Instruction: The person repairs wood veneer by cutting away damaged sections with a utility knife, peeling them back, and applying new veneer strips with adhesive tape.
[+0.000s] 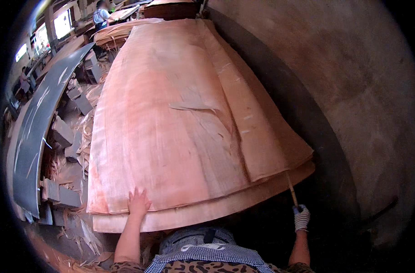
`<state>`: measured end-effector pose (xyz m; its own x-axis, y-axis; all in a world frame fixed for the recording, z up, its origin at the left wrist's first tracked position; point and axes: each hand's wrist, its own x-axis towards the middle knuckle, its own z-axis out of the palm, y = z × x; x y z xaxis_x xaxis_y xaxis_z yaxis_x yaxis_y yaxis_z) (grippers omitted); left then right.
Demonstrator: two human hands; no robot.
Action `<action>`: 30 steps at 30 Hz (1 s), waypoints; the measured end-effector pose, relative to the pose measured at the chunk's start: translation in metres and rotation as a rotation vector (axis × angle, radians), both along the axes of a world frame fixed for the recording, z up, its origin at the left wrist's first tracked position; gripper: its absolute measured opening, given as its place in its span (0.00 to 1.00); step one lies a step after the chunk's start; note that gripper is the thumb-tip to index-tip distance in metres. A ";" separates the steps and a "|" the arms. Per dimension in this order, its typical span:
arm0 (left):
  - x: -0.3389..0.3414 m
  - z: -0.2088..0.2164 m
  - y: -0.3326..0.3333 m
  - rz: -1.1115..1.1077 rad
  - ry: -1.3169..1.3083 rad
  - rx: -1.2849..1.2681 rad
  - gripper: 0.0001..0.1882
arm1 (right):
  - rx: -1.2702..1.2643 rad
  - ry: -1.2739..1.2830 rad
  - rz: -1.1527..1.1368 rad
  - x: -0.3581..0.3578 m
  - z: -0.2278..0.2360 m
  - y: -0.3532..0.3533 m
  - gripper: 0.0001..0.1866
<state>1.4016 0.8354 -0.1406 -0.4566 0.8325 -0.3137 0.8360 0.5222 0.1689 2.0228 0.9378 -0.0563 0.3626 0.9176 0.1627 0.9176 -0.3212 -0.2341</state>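
A tall stack of large reddish wood veneer sheets (143, 123) spreads out in front of me. The top sheet has a torn, raised flap (196, 108) near its middle. My bare left hand (139, 202) lies flat with spread fingers on the near left edge of the top sheet. A narrower strip of veneer (257, 141) lies along the right side. My right hand (301, 217), in a striped knit glove, is closed round a thin wooden stick (293, 190). The stick's far end meets the stack's near right edge; whether it reaches between the sheets I cannot tell.
A long dark board (48, 123) stands on the left, with grey blocks (62, 132) and veneer scraps beside it. A brown wall (353, 91) rises on the right. Another person (100, 16) is at a table at the back, and a second (24, 79) is far left.
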 end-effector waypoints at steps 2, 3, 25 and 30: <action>-0.006 0.009 -0.004 0.020 -0.001 -0.052 0.36 | -0.320 -0.078 -0.245 0.002 0.030 0.021 0.20; -0.003 0.009 0.001 0.012 -0.022 -0.066 0.37 | -0.332 -0.095 -0.247 0.031 0.019 0.027 0.20; 0.085 0.038 0.405 -0.606 0.281 0.616 0.40 | -0.025 0.490 0.023 0.034 -0.014 0.119 0.16; 0.083 0.054 0.447 -0.762 0.379 0.225 0.34 | 0.286 -0.047 0.072 0.051 0.000 0.090 0.15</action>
<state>1.4848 1.2820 -0.0864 0.2080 0.9770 -0.0460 0.9641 -0.2128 -0.1587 2.0742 1.0277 -0.0558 0.2843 0.8550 0.4337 0.9476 -0.1819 -0.2625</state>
